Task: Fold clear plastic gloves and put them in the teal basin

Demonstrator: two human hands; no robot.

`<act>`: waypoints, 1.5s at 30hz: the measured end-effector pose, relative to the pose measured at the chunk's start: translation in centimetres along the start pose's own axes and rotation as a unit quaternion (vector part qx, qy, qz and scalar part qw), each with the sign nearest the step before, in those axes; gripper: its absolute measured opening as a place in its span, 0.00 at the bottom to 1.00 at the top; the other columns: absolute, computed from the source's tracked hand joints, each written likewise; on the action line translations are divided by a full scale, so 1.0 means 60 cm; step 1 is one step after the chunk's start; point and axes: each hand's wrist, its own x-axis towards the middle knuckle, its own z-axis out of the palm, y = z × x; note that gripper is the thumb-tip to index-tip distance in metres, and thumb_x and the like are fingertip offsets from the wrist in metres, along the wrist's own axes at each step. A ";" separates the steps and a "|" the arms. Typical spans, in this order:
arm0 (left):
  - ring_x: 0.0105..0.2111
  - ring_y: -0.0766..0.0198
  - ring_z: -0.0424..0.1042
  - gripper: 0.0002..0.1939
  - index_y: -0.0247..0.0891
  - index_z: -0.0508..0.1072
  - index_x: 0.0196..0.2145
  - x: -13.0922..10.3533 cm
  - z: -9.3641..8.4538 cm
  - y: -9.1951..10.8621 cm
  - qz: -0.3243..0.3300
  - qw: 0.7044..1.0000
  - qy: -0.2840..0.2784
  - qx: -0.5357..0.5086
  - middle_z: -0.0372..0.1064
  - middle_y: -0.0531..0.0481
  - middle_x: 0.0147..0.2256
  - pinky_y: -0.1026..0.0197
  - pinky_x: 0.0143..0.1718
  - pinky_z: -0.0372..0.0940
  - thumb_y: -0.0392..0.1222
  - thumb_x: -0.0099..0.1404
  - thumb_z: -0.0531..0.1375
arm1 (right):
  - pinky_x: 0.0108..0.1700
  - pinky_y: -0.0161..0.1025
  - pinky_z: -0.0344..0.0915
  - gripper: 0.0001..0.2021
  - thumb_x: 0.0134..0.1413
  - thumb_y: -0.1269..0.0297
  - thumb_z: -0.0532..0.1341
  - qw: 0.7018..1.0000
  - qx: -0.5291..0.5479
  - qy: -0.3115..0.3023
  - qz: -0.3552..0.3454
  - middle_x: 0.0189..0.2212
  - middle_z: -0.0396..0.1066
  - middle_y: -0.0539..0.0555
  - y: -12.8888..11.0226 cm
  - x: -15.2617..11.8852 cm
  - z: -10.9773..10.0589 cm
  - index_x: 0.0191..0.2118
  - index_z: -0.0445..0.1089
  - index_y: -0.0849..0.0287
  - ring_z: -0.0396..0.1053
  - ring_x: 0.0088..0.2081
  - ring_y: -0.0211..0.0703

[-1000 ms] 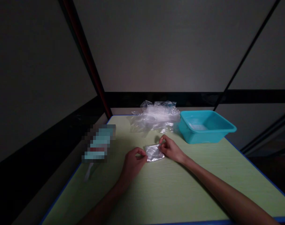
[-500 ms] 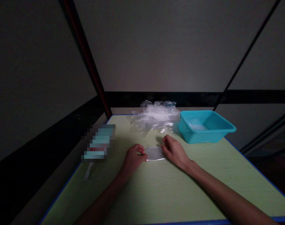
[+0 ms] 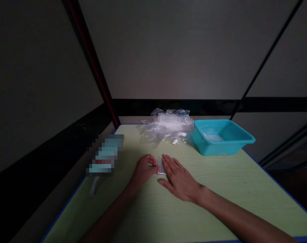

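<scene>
A small folded piece of clear plastic (image 3: 161, 167) lies flat on the pale green table (image 3: 143, 216), near its middle. My left hand (image 3: 144, 170) pinches the plastic's left edge, its fingers curled and pressed together there. Spread flat with fingers stretched out, my right hand (image 3: 180, 179) rests over the right part of the plastic and hides it. Only a narrow strip of the plastic shows between the two hands.
Crumpled clear plastic bags (image 3: 168, 126) are heaped at the table's back edge. A turquoise basin (image 3: 219, 147) with something whitish inside stands at the back right. A pixelated, greenish object (image 3: 105, 155) is at the left edge, a pale strip below it.
My right hand has gone from curled fingers at the plastic's right edge to lying flat over it, having moved left and nearer to me. My left hand has hardly moved.
</scene>
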 end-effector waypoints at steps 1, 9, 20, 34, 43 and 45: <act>0.20 0.68 0.65 0.07 0.35 0.64 0.18 0.000 0.001 0.000 0.000 1.000 0.001 -0.002 0.62 0.56 0.19 0.66 0.22 0.61 0.30 0.37 0.59 | 0.58 0.48 0.43 0.32 0.58 0.50 0.43 1.000 -0.003 0.003 0.004 0.58 0.42 0.68 -0.001 -0.001 0.001 0.57 0.47 0.75 0.38 0.60 0.51; 0.18 0.68 0.67 0.06 0.35 0.62 0.19 -0.007 -0.001 0.003 -0.016 0.999 -0.003 -0.028 0.61 0.58 0.20 0.66 0.19 0.63 0.34 0.40 0.58 | 0.58 0.48 0.43 0.32 0.58 0.50 0.42 1.000 -0.006 -0.009 0.012 0.58 0.41 0.67 -0.002 -0.001 0.002 0.57 0.48 0.75 0.37 0.60 0.50; 0.40 0.60 0.68 0.12 0.35 0.65 0.39 -0.045 0.001 -0.003 0.214 0.926 0.022 0.309 0.66 0.43 0.40 0.57 0.41 0.64 0.35 0.58 0.48 | 0.59 0.47 0.40 0.33 0.57 0.50 0.44 1.000 -0.016 0.014 0.011 0.59 0.38 0.66 -0.002 -0.001 -0.003 0.59 0.44 0.75 0.34 0.60 0.51; 0.58 0.54 0.41 0.31 0.23 0.50 0.55 -0.058 0.016 -0.013 0.302 0.798 -0.136 0.503 0.45 0.33 0.57 0.52 0.56 0.47 0.52 0.63 0.44 | 0.59 0.48 0.41 0.32 0.56 0.55 0.47 0.999 -0.030 -0.027 0.000 0.59 0.37 0.68 0.002 -0.007 0.001 0.59 0.43 0.77 0.32 0.60 0.51; 0.58 0.52 0.41 0.36 0.23 0.51 0.55 -0.058 0.015 -0.004 0.290 0.800 -0.154 0.503 0.44 0.32 0.58 0.51 0.56 0.47 0.57 0.60 0.47 | 0.59 0.47 0.41 0.33 0.55 0.54 0.48 0.998 -0.039 -0.040 -0.005 0.59 0.37 0.68 0.007 -0.007 0.004 0.59 0.42 0.76 0.32 0.60 0.50; 0.58 0.52 0.41 0.36 0.23 0.51 0.55 -0.058 0.014 -0.004 0.289 0.798 -0.160 0.505 0.43 0.32 0.58 0.51 0.56 0.46 0.58 0.60 0.46 | 0.59 0.47 0.41 0.32 0.56 0.55 0.46 0.999 -0.043 -0.031 -0.004 0.59 0.38 0.67 0.008 -0.009 0.005 0.59 0.42 0.76 0.33 0.60 0.50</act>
